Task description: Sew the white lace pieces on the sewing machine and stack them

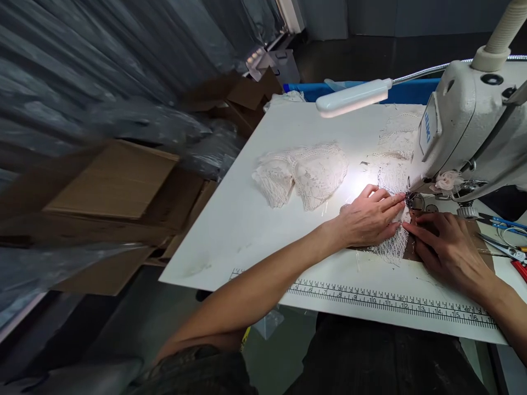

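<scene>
A strip of white lace fabric (pixel 393 249) runs under the presser foot (pixel 409 200) of a white sewing machine (pixel 457 120). My left hand (pixel 370 216) lies flat on the lace, fingers stretched toward the foot and a little apart. On the other side, my right hand (pixel 447 247) has its fingers bent, with the tips closed at the edge of the lace just in front of the foot. More lace (pixel 397 134) spreads out behind the needle area. The needle itself is too small to make out.
A white lace bra-shaped piece (pixel 319 173) lies left on the table (pixel 230 219). A lamp (pixel 354 99) hangs above. Scissors (pixel 500 247) and blue-handled snips (pixel 504 224) lie at the right. A printed ruler (pixel 387 300) runs along the front edge; cardboard boxes (pixel 115 178) stand left.
</scene>
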Tool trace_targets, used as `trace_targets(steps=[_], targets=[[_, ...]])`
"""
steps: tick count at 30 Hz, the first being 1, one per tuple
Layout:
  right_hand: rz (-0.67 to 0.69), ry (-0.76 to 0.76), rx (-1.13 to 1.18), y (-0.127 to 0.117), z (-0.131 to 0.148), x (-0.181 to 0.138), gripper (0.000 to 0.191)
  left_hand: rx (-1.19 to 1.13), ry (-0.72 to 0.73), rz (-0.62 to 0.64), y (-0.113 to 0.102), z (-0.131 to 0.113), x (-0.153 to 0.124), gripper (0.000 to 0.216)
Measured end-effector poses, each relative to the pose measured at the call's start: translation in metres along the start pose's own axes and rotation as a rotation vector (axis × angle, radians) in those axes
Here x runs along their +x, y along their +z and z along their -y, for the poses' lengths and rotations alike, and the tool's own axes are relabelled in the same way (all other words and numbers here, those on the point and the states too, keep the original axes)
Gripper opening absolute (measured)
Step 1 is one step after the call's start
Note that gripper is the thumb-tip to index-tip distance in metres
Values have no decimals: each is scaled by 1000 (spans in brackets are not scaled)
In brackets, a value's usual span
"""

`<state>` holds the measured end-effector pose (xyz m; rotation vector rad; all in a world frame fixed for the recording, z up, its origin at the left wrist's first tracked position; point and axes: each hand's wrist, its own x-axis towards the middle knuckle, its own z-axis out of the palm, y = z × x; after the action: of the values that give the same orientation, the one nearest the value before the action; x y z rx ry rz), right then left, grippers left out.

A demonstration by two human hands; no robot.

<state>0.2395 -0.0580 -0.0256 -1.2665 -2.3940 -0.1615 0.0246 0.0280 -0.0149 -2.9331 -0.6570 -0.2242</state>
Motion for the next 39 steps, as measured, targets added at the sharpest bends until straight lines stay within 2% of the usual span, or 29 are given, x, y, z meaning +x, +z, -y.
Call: trace_targets(steps=[5,14,21,24,27,31,35,39], targets=[[-19,-16,-13,0,0,1,30,-64,-17,-19,2,1,-1,45],[48,94,18,3,3,-4,34,-98,-40,-9,-1,-1,1,43],[11,74,30,5,2,-4,33,-58,-55,-60,3,-5,-1,43],[-12,44,51,5,0,-4,32,-22,-62,-125,5,-7,-1,41],[-31,34,61,6,-2,-6,31,-13,-5,-172,6,-8,1,33],[-27,53,42,7,-3,-7,31,-46,87,-163,4,-8,2,34],[-48,54,19,8,-1,-6,30,-60,61,-139,-1,-8,0,33],[-6,95,8,8,-1,-4,32,-54,42,-79,-4,-7,-2,34]])
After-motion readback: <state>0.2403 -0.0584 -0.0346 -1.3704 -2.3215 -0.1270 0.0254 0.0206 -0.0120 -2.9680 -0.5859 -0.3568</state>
